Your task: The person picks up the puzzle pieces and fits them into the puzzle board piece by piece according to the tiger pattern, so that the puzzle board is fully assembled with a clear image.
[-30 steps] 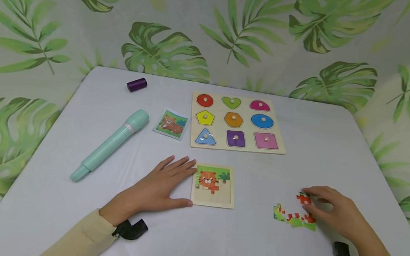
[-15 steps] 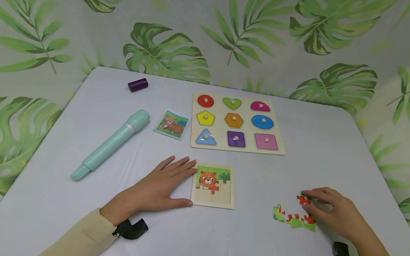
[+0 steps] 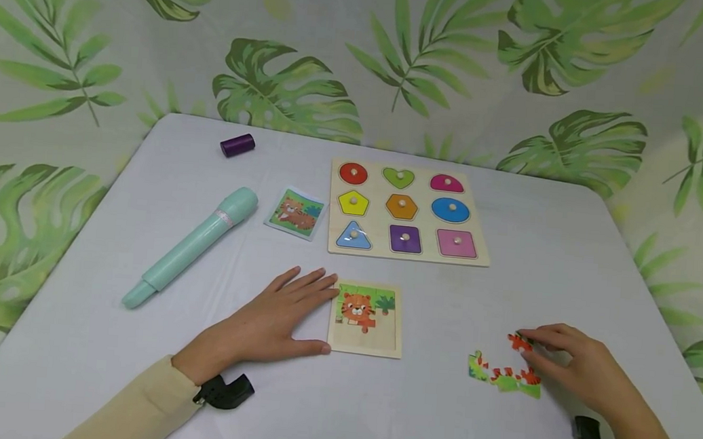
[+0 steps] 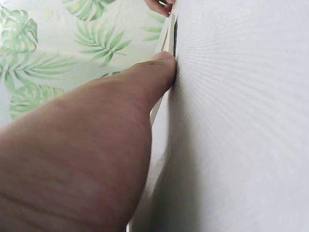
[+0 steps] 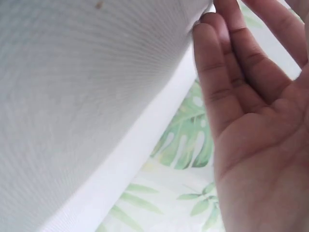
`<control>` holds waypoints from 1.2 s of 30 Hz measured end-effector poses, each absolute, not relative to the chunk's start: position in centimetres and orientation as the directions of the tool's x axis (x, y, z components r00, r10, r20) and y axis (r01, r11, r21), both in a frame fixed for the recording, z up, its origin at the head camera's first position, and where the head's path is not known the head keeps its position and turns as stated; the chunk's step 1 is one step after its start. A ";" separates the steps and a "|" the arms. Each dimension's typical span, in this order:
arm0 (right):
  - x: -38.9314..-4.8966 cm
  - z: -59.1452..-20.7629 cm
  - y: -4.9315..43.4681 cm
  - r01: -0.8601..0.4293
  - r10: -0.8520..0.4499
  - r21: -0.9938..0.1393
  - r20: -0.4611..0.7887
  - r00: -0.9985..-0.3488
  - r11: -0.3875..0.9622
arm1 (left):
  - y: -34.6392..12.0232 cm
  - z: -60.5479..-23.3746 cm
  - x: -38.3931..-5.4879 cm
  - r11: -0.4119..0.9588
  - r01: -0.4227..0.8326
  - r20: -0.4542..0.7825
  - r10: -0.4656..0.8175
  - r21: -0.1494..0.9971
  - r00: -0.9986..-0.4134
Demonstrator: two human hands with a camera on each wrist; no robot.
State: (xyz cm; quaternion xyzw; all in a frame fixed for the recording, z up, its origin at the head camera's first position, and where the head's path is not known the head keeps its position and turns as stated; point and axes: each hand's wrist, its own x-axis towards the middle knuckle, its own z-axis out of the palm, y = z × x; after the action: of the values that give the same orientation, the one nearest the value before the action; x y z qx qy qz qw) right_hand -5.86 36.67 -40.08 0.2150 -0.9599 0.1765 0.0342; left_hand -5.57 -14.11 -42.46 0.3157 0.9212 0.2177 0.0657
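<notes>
A square wooden tray puzzle (image 3: 380, 337) lies in the middle of the table, with tiger-face and plant pieces set in its upper part. My left hand (image 3: 271, 319) rests beside it, fingers spread and straight, with fingertips and thumb at its left edge. In the left wrist view the thumb (image 4: 161, 65) lies right at the tray's side. At the right, my right hand (image 3: 580, 365) pinches a red and green puzzle piece (image 3: 519, 341) between thumb and index finger. Several loose puzzle pieces (image 3: 505, 380) lie just below it. The right wrist view hides the piece behind curled fingers (image 5: 212, 63).
Behind the tray lies a wooden peg board (image 3: 379, 214) with coloured knobbed shapes. Left of it is a tiger picture card (image 3: 295, 213). A mint-green tube-shaped wand (image 3: 193, 246) and a dark purple cylinder (image 3: 237, 145) lie farther left.
The right index finger has come slightly down toward the thumb at the red and green puzzle piece. My left hand stays in place at the tray.
</notes>
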 end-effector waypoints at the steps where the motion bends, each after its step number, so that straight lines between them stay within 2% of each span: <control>1: -5.9 -40.1 36.6 -0.416 -0.395 -0.322 0.132 -0.909 0.850 | -14.1 -42.5 -5.6 0.705 0.554 0.018 0.610 0.443 -0.792; 9: -5.8 -39.9 36.3 -0.339 -0.339 -0.339 0.060 -0.939 0.878 | -14.2 -42.5 -5.5 0.705 0.556 0.024 0.610 0.441 -0.792; 28: -7.1 -39.2 34.2 -0.471 -0.432 -0.289 0.189 -0.882 0.834 | -14.2 -42.7 -5.6 0.704 0.558 0.032 0.609 0.440 -0.793; 36: -8.0 -38.8 32.8 -0.558 -0.496 -0.281 0.264 -0.827 0.781 | -14.2 -42.7 -5.6 0.706 0.557 0.030 0.607 0.437 -0.794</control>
State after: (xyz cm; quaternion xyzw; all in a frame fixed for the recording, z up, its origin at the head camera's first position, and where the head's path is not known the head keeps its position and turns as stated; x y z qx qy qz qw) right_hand -7.98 32.79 -38.82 0.2804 -0.9395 0.1757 0.0881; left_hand -5.60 -14.19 -42.68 0.3158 0.9219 0.2170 0.0578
